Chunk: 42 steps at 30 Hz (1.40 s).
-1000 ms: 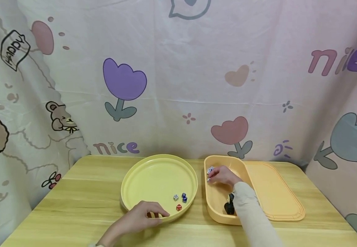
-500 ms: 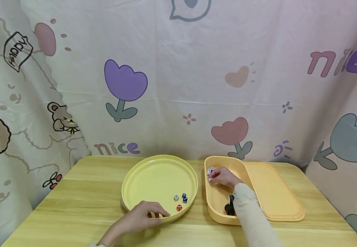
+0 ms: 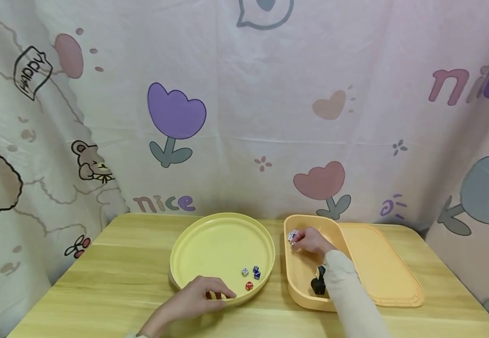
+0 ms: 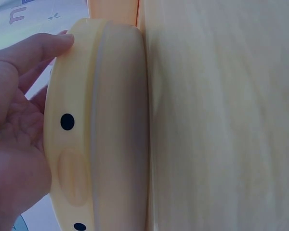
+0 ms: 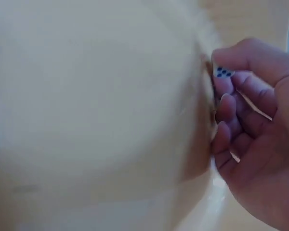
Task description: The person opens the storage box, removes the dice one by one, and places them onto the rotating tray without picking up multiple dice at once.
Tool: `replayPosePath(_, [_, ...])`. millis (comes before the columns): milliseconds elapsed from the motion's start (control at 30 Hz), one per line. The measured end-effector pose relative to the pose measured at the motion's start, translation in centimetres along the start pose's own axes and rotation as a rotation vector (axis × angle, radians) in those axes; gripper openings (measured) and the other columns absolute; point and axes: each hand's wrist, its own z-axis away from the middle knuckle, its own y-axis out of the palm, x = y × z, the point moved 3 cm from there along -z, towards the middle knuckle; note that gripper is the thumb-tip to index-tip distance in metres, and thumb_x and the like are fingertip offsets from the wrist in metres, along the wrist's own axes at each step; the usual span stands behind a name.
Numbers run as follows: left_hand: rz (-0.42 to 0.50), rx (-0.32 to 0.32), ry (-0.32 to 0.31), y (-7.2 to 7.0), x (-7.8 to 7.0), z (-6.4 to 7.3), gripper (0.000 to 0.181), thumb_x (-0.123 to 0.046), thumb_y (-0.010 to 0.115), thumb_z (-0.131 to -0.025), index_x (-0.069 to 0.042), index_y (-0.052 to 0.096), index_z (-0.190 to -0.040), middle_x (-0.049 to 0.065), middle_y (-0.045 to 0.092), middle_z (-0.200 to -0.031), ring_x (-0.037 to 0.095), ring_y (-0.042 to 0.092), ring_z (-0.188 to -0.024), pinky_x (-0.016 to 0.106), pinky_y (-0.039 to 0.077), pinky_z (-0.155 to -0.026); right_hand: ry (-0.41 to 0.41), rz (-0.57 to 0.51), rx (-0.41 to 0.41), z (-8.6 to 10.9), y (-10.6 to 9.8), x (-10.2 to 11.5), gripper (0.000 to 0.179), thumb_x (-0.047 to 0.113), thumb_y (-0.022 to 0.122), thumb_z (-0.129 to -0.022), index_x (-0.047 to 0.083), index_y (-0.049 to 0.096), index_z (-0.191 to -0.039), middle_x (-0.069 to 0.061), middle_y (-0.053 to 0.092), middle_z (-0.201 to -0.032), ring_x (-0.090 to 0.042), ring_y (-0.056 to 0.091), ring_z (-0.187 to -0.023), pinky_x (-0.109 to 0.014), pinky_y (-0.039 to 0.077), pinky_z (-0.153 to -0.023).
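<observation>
My left hand (image 3: 200,298) grips the near rim of a round yellow tray (image 3: 210,249), thumb outside and fingers over the edge. The tray's outer wall, marked with black dots, fills much of the left wrist view. At the tray's right side lie a white die (image 3: 245,272), two blue dice (image 3: 256,274) and a red die (image 3: 249,286). My right hand (image 3: 314,241) reaches into an orange box (image 3: 302,265) and pinches a white die with dark pips (image 5: 223,72) between thumb and index finger. More white dice (image 3: 293,234) sit just beyond, against the box's left wall.
A small black object (image 3: 318,284) lies near the front of the box, partly hidden by my right sleeve (image 3: 350,286). Right of the box is a flat orange lid (image 3: 385,267) on the wooden table (image 3: 113,263). A patterned curtain (image 3: 236,94) hangs behind.
The whole head view has shifted slightly to the right. My right hand stays at the box's left wall, its fingertips shifting slightly around the dice; the left hand keeps its hold.
</observation>
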Motion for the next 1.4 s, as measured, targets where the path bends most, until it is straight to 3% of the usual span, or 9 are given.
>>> replayPosePath(167, [0.015,0.001,-0.01,0.2,-0.1,-0.1,0.018,-0.01,0.062,-0.085,-0.01,0.069,-0.101,-0.006,0.064,-0.094,0.001,0.053,-0.077,0.022,0.046,-0.062,-0.008,0.016,-0.046,0.3,-1.2,1.0,0.009,0.003,0.071,-0.071,0.0,0.064,-0.076,-0.001,0.056,-0.068,-0.012,0.047,-0.058,-0.025,0.04,-0.052])
replayPosePath(367, [-0.001,-0.005,-0.018,-0.1,-0.1,0.0,0.018,-0.012,0.062,-0.085,-0.012,0.069,-0.101,-0.009,0.064,-0.095,0.001,0.052,-0.078,0.022,0.045,-0.063,-0.114,-0.072,-0.118,0.8,-2.9,2.8,0.012,0.005,0.069,-0.073,-0.002,0.065,-0.082,-0.003,0.06,-0.075,-0.014,0.05,-0.068,-0.027,0.042,-0.06])
replayPosePath(667, [0.009,0.0,-0.039,-0.2,-0.1,0.2,0.018,-0.013,0.061,-0.085,-0.012,0.069,-0.101,-0.008,0.064,-0.095,0.002,0.052,-0.08,0.022,0.044,-0.064,-0.15,-0.184,-0.172,2.7,-3.9,6.0,0.017,0.006,0.068,-0.076,-0.002,0.064,-0.09,-0.005,0.058,-0.079,-0.017,0.05,-0.074,-0.029,0.044,-0.065])
replayPosePath(833, [0.005,-0.001,-0.029,-0.1,0.0,0.1,0.018,-0.011,0.062,-0.085,-0.01,0.069,-0.101,-0.006,0.064,-0.095,0.003,0.052,-0.08,0.022,0.045,-0.063,-0.147,-0.245,-0.183,3.7,-3.2,7.3,0.016,0.004,0.068,-0.076,-0.002,0.064,-0.09,-0.006,0.06,-0.08,-0.017,0.052,-0.073,-0.031,0.045,-0.065])
replayPosePath(1000, [0.004,0.004,-0.033,-0.1,-0.1,0.1,0.018,-0.011,0.062,-0.085,-0.01,0.069,-0.101,-0.006,0.064,-0.095,0.002,0.053,-0.08,0.022,0.045,-0.064,-0.148,-0.312,-0.204,4.9,-1.9,8.4,0.016,0.006,0.07,-0.076,-0.001,0.065,-0.089,-0.005,0.06,-0.078,-0.016,0.051,-0.07,-0.027,0.044,-0.06])
replayPosePath(1233, [-0.001,0.001,-0.036,0.0,0.0,0.1,0.018,-0.011,0.062,-0.084,-0.01,0.069,-0.101,-0.006,0.064,-0.095,0.002,0.053,-0.08,0.022,0.045,-0.064,-0.182,-0.429,-0.223,7.1,0.1,10.0,0.018,0.005,0.071,-0.075,-0.002,0.066,-0.091,-0.004,0.059,-0.079,-0.016,0.049,-0.073,-0.023,0.041,-0.063])
replayPosePath(1400, [0.002,0.0,-0.036,0.0,0.2,0.0,0.018,-0.011,0.062,-0.084,-0.01,0.069,-0.1,-0.006,0.064,-0.095,0.003,0.053,-0.08,0.022,0.044,-0.064,-0.142,-0.532,-0.229,8.6,1.6,11.4,0.017,-0.001,0.071,-0.072,-0.006,0.066,-0.088,-0.003,0.055,-0.074,-0.014,0.046,-0.069,-0.021,0.039,-0.058])
